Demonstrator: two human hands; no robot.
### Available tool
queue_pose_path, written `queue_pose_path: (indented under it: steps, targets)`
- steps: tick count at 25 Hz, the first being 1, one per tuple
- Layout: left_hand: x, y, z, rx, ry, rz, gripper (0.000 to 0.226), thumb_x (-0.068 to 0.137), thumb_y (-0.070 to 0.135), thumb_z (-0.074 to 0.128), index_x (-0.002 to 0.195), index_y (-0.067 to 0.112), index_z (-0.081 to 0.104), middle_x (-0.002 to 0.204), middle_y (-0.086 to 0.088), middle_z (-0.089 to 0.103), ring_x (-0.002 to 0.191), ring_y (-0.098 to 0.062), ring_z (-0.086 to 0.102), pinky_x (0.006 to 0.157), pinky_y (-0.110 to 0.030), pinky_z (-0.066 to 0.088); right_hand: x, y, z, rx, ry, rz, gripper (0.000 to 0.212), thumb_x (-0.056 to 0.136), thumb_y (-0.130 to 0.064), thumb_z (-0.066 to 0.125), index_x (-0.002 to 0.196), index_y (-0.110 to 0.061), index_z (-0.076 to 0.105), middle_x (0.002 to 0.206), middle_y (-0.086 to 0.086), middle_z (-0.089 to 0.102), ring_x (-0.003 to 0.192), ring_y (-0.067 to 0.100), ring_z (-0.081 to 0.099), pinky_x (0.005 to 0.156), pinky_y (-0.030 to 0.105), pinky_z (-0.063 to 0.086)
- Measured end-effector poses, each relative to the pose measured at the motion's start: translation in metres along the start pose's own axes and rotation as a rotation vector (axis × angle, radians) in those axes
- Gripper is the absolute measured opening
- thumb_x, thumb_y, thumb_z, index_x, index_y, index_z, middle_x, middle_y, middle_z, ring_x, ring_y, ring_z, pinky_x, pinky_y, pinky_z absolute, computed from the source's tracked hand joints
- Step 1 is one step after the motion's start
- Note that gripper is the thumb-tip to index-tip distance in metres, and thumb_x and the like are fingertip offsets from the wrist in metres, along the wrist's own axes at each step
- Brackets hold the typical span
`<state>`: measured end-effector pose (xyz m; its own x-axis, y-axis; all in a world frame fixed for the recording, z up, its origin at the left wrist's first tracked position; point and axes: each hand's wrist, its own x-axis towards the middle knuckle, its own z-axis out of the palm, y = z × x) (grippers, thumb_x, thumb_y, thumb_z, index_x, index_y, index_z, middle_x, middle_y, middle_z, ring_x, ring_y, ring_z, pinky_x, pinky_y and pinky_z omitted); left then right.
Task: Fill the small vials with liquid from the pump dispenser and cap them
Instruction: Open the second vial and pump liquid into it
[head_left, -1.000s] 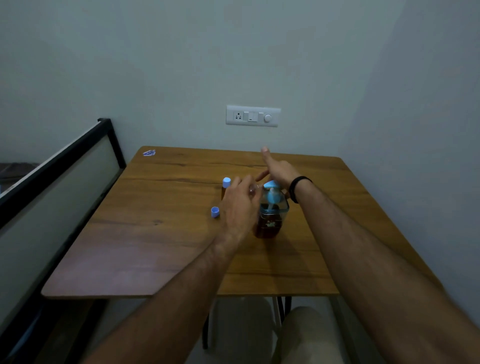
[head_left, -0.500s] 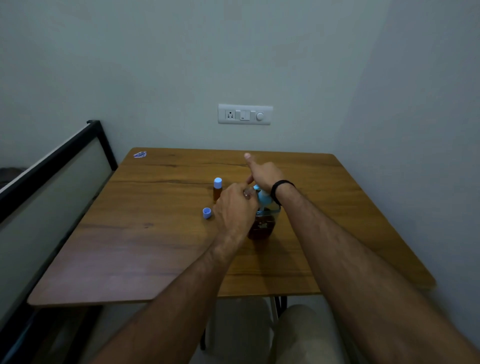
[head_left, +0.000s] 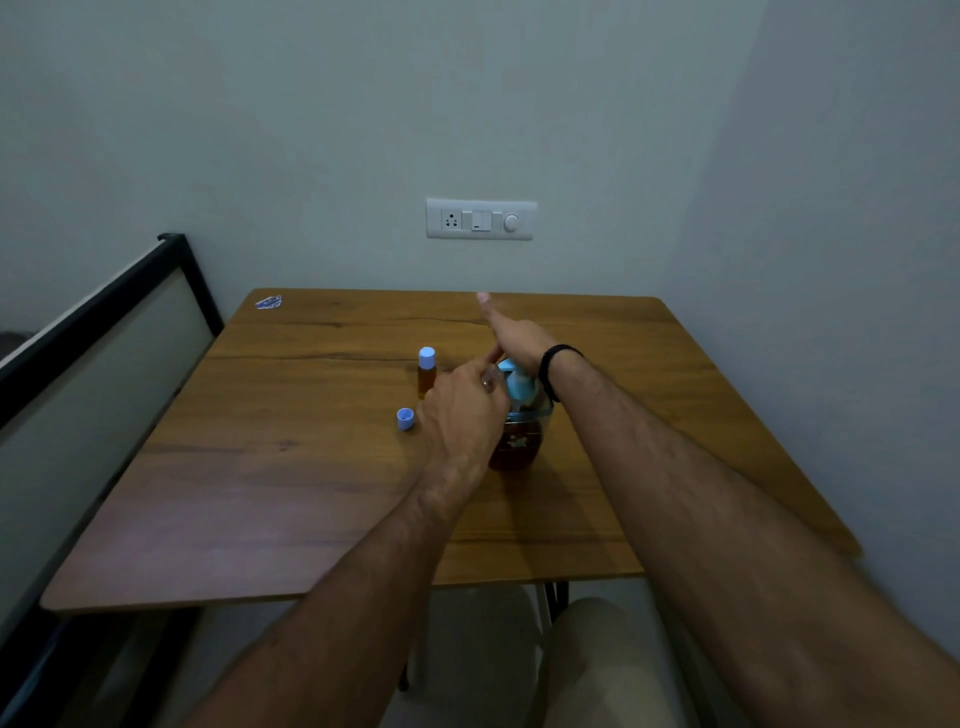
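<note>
Mid-table (head_left: 311, 467): our left hand (head_left: 462, 410) pinches a clear vial (head_left: 489, 378) at the blue pump dispenser (head_left: 519, 415) spout; right hand (head_left: 511, 338), grip spread, presses the pump. Capped vial (head_left: 426, 371) and loose cap (head_left: 405, 419) just left.

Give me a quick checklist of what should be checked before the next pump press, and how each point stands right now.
1. Left hand holds a clear vial by the spout: ok.
2. Vial mouth lined up under the spout: cannot tell, fingers hide it.
3. Right hand rests on the blue pump head: ok.
4. Pump dispenser upright on the table, liquid inside: ok.
5. Loose blue cap lies beside the left hand, ready: ok.
6. Capped amber vial stands apart, out of the way: ok.
</note>
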<state>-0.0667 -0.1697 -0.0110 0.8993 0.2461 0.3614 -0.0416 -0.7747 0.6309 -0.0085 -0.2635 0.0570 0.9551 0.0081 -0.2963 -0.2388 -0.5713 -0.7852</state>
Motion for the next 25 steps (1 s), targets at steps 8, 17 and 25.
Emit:
queue_pose_path:
  steps: [8,17,25]
  targets:
    - [0.002,-0.001,0.001,-0.046,-0.048,0.019,0.019,0.101,0.028,0.052,0.097,0.020,0.068,0.076,0.007,0.064,0.065,-0.007,0.059,0.057,-0.025,0.049,0.007,0.000,0.007,-0.148,0.118,-0.032,0.072,0.099,-0.069,0.037,0.098,-0.007,0.074,0.087,0.003,0.065,0.090,0.024,0.060,0.074,0.035,0.042]
    - [0.004,-0.003,0.002,-0.038,-0.058,0.048,0.019,0.101,0.027,0.052,0.102,0.020,0.069,0.074,0.008,0.063,0.065,-0.009,0.060,0.061,-0.033,0.056,0.005,0.007,0.007,-0.096,0.107,-0.026,0.064,0.098,-0.065,0.046,0.103,-0.008,0.074,0.102,0.006,0.071,0.095,0.025,0.063,0.078,0.036,0.046]
    - [0.007,-0.003,0.000,0.032,-0.064,0.079,0.022,0.101,0.032,0.052,0.108,0.024,0.072,0.072,0.010,0.062,0.062,-0.008,0.057,0.057,-0.028,0.050,-0.009,-0.004,-0.004,-0.053,-0.066,0.017,0.081,0.091,-0.078,0.043,0.136,-0.014,0.060,0.119,0.001,0.059,0.106,0.023,0.052,0.090,0.041,0.041]
